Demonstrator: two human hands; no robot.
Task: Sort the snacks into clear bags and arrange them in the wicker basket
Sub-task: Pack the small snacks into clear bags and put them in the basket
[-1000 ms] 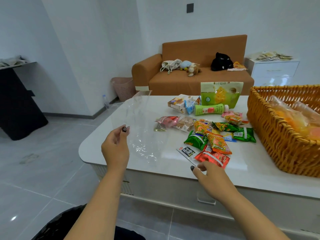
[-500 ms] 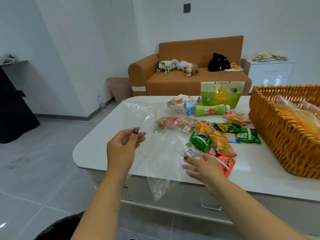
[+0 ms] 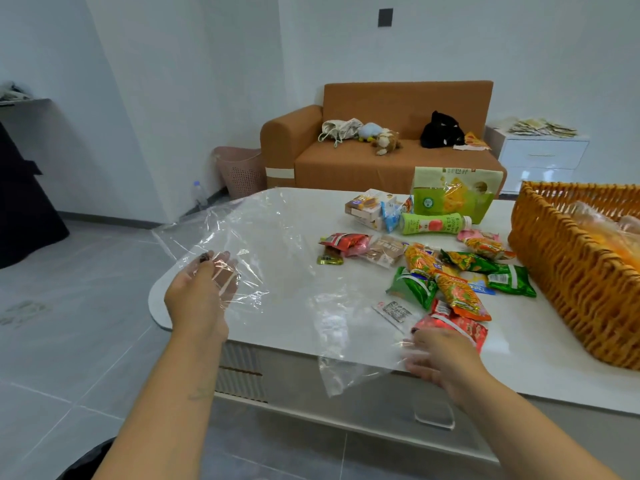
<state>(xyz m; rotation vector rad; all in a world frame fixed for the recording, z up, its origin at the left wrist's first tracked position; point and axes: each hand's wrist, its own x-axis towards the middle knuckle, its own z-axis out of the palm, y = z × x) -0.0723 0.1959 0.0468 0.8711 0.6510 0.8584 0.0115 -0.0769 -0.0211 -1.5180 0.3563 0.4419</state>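
Two hands hold a clear bag stretched over the white bench at centre frame: the left hand has its grip clamped on the bag's upper left edge, the right hand pinches its lower right edge. Snack packets lie right of centre, beside the wicker basket at the right edge

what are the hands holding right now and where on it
Both hold one clear plastic bag: the left hand pinches its far-left edge, the right hand grips its near-right edge.
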